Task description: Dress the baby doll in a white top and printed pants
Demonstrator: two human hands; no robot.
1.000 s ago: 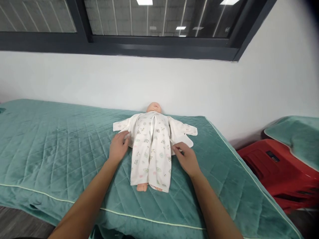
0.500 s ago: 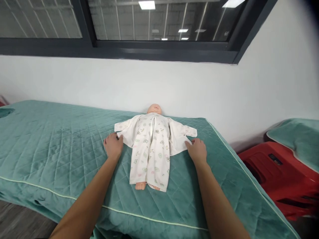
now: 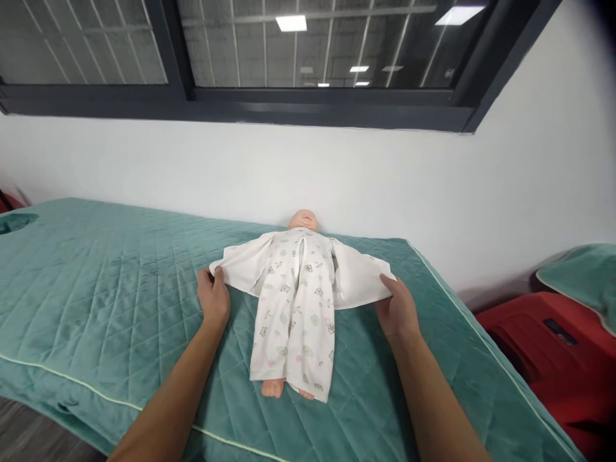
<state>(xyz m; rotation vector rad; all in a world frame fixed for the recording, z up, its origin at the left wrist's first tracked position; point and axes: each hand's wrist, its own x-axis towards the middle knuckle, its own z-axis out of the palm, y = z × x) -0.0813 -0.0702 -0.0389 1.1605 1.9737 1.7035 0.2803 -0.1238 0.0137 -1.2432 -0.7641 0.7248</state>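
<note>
A baby doll (image 3: 303,219) lies on its back with its head toward the wall and its feet toward me. Printed white baby clothes (image 3: 294,321) cover its body and legs, and the toes show below the hems. My left hand (image 3: 213,296) is closed on the outer edge of the white cloth at the left. On the other side, my right hand (image 3: 397,304) pinches the matching edge of the cloth. Both side panels are stretched outward and lifted, hiding most of the sleeves.
The doll rests on a green quilted bed cover (image 3: 120,289) with pale piping. A white wall (image 3: 375,173) and a dark-framed window (image 3: 317,106) stand behind the bed. At the right is a red plastic object (image 3: 529,333) with green cloth (image 3: 584,273) over it.
Both hands have lifted the cloth edges and drawn them outward and toward the sleeve ends. The side panels are now spread wider. The view has shifted slightly.
</note>
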